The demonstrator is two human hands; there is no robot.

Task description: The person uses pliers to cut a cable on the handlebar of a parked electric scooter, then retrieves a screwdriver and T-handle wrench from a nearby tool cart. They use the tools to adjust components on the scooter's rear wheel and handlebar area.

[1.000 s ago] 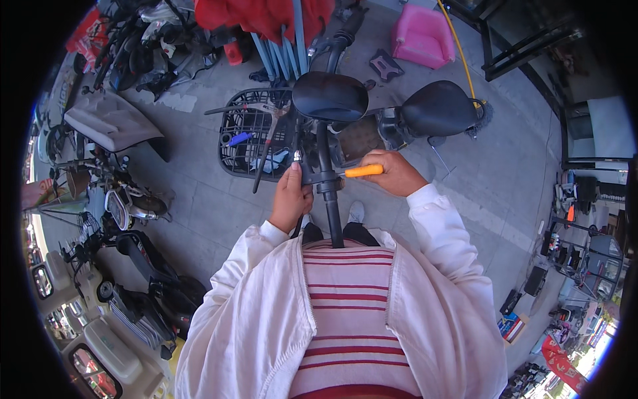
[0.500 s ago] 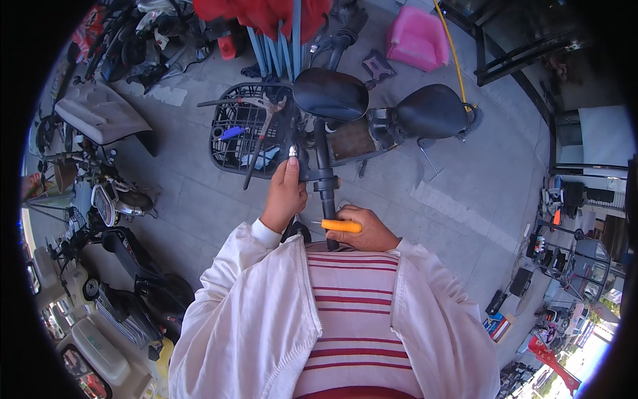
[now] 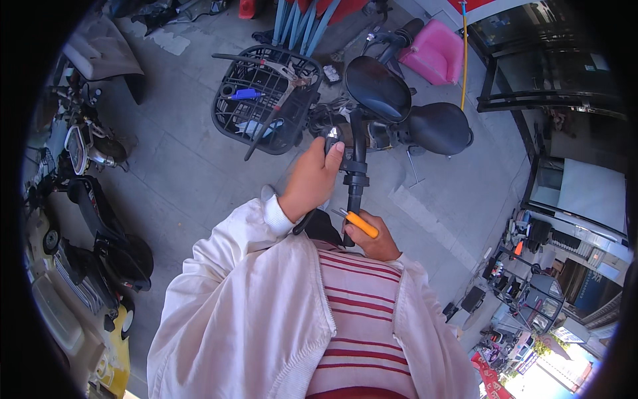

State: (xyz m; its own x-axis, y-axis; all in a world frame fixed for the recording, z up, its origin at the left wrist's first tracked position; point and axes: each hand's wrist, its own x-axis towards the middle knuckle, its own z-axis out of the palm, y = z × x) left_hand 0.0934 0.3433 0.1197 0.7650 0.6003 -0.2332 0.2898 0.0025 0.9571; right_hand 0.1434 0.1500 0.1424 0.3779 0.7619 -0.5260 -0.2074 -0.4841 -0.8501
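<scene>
My left hand (image 3: 312,179) is closed around a small metal part at the top of a black handlebar stem (image 3: 355,169) of an electric scooter. My right hand (image 3: 375,236) sits lower, close to my chest, gripping an orange-handled tool (image 3: 362,225) against the stem's lower end. Beyond the stem are the scooter's two black seats (image 3: 377,86), one behind the other. A black wire basket (image 3: 266,96) sits at the front left, holding a blue-handled tool (image 3: 244,94) and long metal tools.
Several parked scooters and motorbikes (image 3: 93,219) line the left side. A pink plastic stool (image 3: 435,50) stands beyond the seats, next to a yellow hose. Blue chair legs (image 3: 299,23) are at the top. A black metal frame (image 3: 531,80) and shop clutter fill the right.
My right hand with the orange-handled tool has dropped from beside the seat down to the stem's lower end near my chest. My left hand has stayed up on the stem.
</scene>
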